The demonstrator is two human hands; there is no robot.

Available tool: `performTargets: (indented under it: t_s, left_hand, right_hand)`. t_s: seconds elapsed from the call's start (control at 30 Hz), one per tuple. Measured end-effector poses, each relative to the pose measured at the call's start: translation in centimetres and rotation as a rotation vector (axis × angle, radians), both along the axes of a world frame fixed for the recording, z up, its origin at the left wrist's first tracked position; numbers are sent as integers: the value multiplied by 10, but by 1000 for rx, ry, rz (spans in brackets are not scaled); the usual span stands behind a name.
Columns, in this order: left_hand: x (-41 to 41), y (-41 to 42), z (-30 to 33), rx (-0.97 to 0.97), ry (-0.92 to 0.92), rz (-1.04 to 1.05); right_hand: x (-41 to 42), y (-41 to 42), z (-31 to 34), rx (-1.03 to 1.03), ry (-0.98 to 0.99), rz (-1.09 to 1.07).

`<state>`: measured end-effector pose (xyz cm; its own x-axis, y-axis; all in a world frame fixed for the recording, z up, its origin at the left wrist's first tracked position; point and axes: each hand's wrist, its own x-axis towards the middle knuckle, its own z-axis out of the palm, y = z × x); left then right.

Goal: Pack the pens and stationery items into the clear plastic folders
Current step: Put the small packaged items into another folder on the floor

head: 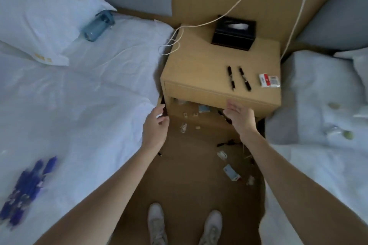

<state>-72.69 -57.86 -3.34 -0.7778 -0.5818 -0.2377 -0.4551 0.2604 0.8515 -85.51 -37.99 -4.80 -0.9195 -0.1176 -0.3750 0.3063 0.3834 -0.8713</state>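
Now a dark item (pixel 163 110) is being pinched by the left hand (pixel 156 125) beside the nightstand (pixel 209 69); the right hand (pixel 239 115) is being held with fingers loosely curled.

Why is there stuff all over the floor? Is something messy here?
Yes. Small packets and black pens lie scattered on the brown floor below the nightstand. A blue bottle lies tipped over on the bed.
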Motion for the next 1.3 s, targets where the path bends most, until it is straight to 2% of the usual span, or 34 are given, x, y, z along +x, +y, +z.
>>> performTargets:
  t_s: [0.3,0.43,0.6,0.73,0.93,1.1,1.3]
  left_hand:
    - [-82,239,8,70,-5,-490]
    - [-85,350,16,133,-1,-759]
    - [-74,447,1,101,-7,-1016]
    - [-72,485,-27,10,-29,-1063]
    - [-75,517,-58,-126,-50,-1108]
    - [-91,527,-75,-173,-120,-1079]
    - [-100,532,-85,-170,-178,-1036]
  right_hand:
    - [29,266,30,125,128,-412]
    - [73,370,46,211,167,-625]
    - [140,463,43,413,125,-779]
    - [188,511,18,481,10,-919]
    - [228,554,-19,460,-107,-1135]
    - [233,562,-33,430,-79,-1309]
    - [225,564,-39,444,-44,-1345]
